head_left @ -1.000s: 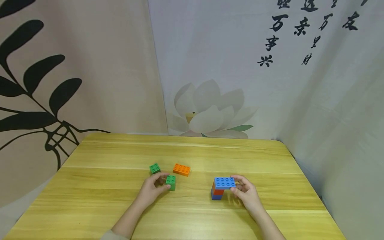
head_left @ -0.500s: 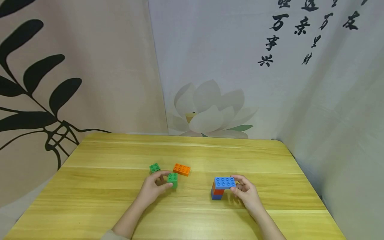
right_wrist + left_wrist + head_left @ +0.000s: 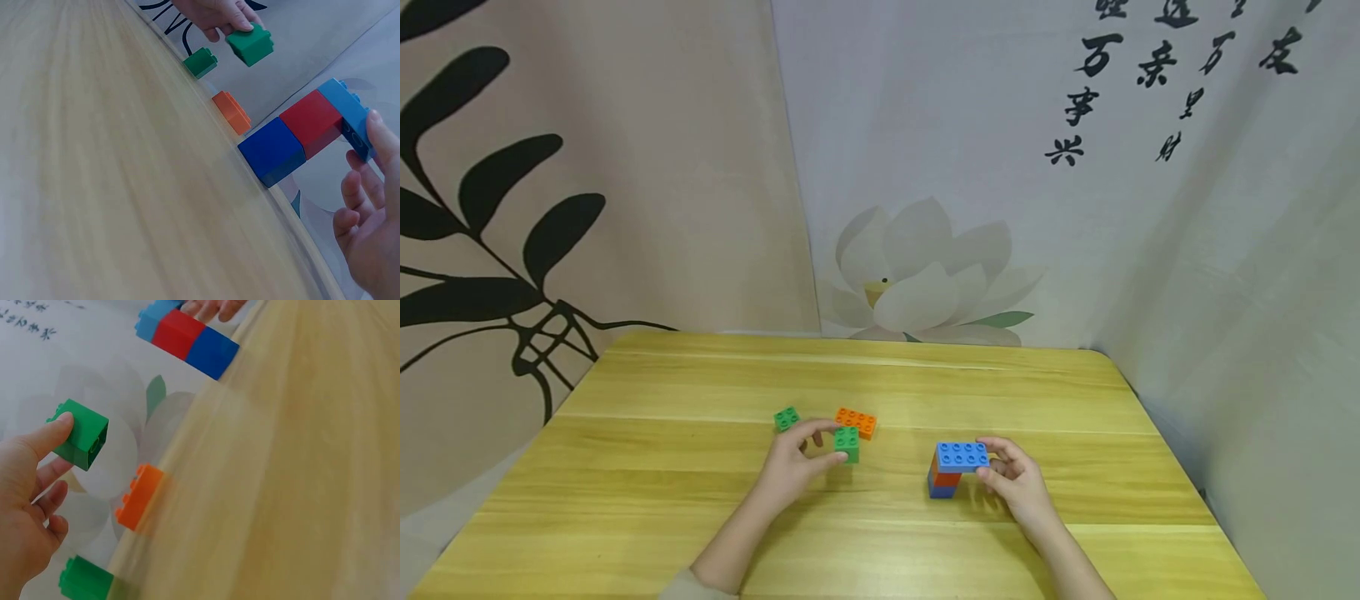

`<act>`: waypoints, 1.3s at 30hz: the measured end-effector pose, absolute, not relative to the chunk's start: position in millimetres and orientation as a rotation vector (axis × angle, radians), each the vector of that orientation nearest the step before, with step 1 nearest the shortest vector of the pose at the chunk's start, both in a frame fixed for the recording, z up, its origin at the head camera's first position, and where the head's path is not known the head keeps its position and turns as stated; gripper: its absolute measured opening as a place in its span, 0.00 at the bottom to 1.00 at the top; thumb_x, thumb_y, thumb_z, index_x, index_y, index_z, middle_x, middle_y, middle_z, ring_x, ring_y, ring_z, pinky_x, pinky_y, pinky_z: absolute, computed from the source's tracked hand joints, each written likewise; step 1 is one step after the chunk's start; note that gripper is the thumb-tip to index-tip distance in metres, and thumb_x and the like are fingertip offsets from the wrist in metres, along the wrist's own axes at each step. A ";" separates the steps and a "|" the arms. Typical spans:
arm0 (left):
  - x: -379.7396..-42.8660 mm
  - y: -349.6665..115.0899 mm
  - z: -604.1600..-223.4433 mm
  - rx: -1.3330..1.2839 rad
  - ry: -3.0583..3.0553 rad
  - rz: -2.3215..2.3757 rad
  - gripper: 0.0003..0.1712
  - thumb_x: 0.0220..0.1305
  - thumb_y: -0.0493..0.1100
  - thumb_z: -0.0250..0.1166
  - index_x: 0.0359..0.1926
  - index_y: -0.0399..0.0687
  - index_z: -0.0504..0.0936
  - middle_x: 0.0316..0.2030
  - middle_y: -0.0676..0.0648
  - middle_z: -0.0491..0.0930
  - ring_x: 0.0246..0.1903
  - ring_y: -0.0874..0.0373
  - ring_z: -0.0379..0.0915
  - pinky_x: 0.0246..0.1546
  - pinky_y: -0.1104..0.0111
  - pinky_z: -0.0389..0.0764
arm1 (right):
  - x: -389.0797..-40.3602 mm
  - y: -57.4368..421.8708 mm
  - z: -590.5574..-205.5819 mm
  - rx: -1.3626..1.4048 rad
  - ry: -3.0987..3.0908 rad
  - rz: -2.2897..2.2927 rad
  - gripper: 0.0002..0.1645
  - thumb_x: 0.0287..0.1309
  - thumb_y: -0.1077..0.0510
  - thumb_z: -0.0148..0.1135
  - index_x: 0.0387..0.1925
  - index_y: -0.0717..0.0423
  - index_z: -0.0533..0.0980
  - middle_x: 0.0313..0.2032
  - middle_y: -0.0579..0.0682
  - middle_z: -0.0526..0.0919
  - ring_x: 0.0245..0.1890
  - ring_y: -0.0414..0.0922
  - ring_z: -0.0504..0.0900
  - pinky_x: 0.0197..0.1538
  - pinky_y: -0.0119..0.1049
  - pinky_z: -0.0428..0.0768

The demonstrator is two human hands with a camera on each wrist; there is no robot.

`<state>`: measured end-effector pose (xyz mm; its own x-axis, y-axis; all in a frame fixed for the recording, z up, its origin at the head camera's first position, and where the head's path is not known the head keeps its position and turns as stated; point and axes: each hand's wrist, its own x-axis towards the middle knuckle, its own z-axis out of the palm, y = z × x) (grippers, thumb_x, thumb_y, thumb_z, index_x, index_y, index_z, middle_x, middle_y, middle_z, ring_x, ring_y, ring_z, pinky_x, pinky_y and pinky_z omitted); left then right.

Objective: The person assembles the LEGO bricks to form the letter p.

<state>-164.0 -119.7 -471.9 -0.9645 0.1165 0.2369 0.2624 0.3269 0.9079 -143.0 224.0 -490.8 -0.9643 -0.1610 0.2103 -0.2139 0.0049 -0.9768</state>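
My left hand point(image 3: 793, 462) pinches a green building block point(image 3: 847, 445) between thumb and fingers, held above the table as the left wrist view shows. With thumb and fingers, my right hand point(image 3: 1017, 479) holds the overhanging end of a long light-blue block point(image 3: 962, 455). That block tops a stack: a red block point(image 3: 311, 125) sits under its other end, and a dark-blue block point(image 3: 272, 152) forms the base on the table. The light-blue block's free end has its hollow underside showing in the right wrist view.
An orange block point(image 3: 867, 427) lies on the wooden table point(image 3: 715, 383), partly behind the held green one in the head view. Left of it stands a second green block point(image 3: 786, 418). Printed curtains point(image 3: 700, 208) hang behind the table.
My left hand has lifted the green block and carried it to the right and slightly away from me. My right hand and the stack have stayed in place.
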 end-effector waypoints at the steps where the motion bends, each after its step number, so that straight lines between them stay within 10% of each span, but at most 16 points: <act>1: -164.4 -118.8 -470.7 -0.364 -2.440 -1.726 0.23 0.48 0.37 0.76 0.48 0.47 0.83 0.38 0.51 0.78 0.37 0.51 0.67 0.36 0.64 0.66 | -142.9 224.0 -490.8 0.410 -2.200 2.151 0.25 0.59 0.70 0.60 0.55 0.78 0.65 0.43 0.50 0.80 0.29 0.36 0.75 0.30 0.27 0.73; 23: -167.2 -87.1 -437.1 -0.474 -2.295 -1.840 0.22 0.47 0.40 0.77 0.46 0.51 0.85 0.42 0.54 0.79 0.40 0.45 0.70 0.37 0.64 0.74 | -143.8 223.6 -491.0 0.431 -2.186 2.151 0.23 0.59 0.71 0.60 0.55 0.75 0.67 0.44 0.49 0.80 0.28 0.36 0.75 0.29 0.27 0.73; 33: -168.8 -69.2 -430.4 -0.488 -2.304 -1.911 0.21 0.47 0.41 0.77 0.46 0.52 0.85 0.45 0.53 0.79 0.45 0.45 0.71 0.49 0.48 0.73 | -144.2 224.0 -490.4 0.422 -2.207 2.136 0.24 0.59 0.71 0.60 0.55 0.77 0.65 0.43 0.44 0.80 0.27 0.36 0.74 0.29 0.27 0.73; 39: -168.6 -57.8 -426.2 -0.536 -2.321 -1.841 0.20 0.48 0.45 0.77 0.45 0.56 0.85 0.38 0.55 0.78 0.36 0.54 0.67 0.35 0.61 0.74 | -144.3 223.7 -491.5 0.431 -2.197 2.133 0.24 0.59 0.72 0.60 0.55 0.77 0.65 0.43 0.47 0.80 0.27 0.36 0.74 0.29 0.27 0.73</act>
<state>-168.6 -57.8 -426.2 -0.9284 0.1938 0.3172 0.3530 0.1922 0.9157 -144.3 223.7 -491.5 -0.9599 -0.1641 0.2272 -0.2319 0.0098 -0.9727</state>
